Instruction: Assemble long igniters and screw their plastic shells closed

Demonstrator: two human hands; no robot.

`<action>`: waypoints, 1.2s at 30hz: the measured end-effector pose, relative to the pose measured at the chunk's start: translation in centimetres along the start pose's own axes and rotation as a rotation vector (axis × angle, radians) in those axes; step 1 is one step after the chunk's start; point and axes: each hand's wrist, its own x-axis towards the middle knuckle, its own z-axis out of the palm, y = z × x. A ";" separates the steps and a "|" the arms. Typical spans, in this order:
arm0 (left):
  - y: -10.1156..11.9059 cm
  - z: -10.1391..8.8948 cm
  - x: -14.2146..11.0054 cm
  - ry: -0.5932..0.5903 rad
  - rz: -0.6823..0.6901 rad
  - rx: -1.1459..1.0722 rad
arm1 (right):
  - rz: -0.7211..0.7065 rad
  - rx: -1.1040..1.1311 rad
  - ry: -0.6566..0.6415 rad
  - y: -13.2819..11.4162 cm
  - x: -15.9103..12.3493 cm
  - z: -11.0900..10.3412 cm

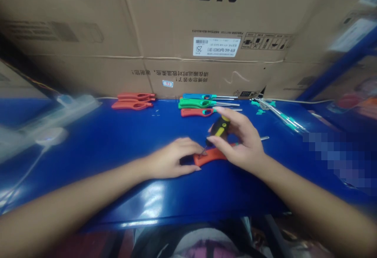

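The right hand (243, 140) has its fingers curled round a stubby black-and-yellow screwdriver (219, 127), thin metal shaft down on the smooth orange lighter (210, 155), which lies on the glossy blue table (112, 132). The left hand (176, 158) pinches the lighter's end, thumb and fingers slightly parted around it. Behind, slim lighters (196, 103) with metal tubes sit before the creased brown cardboard (118, 42).
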 end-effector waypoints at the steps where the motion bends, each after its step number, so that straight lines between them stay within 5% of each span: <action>1: 0.0 0.0 0.0 0.004 0.002 0.001 | -0.043 -0.061 0.020 0.0 0.0 0.0; 7: 0.0 0.0 0.0 -0.023 -0.012 -0.008 | 0.093 0.090 -0.083 -0.7 0.1 -0.2; 13: 0.1 -0.1 0.1 -0.001 -0.006 0.007 | -0.135 -0.158 0.027 -0.8 0.5 -0.5; 18: 0.2 -0.2 0.1 -0.025 -0.018 0.001 | 0.007 -0.025 -0.036 -0.9 0.7 -0.6; 24: 0.1 -0.1 0.1 0.018 -0.003 0.014 | -0.202 -0.146 0.050 -1.0 1.0 -0.8; 30: 0.0 0.0 0.0 -0.001 -0.008 0.030 | -0.018 -0.007 -0.080 -1.3 0.8 -0.6; 36: 0.0 0.0 0.0 0.017 -0.001 0.025 | -0.156 -0.134 0.008 -1.2 0.6 -0.6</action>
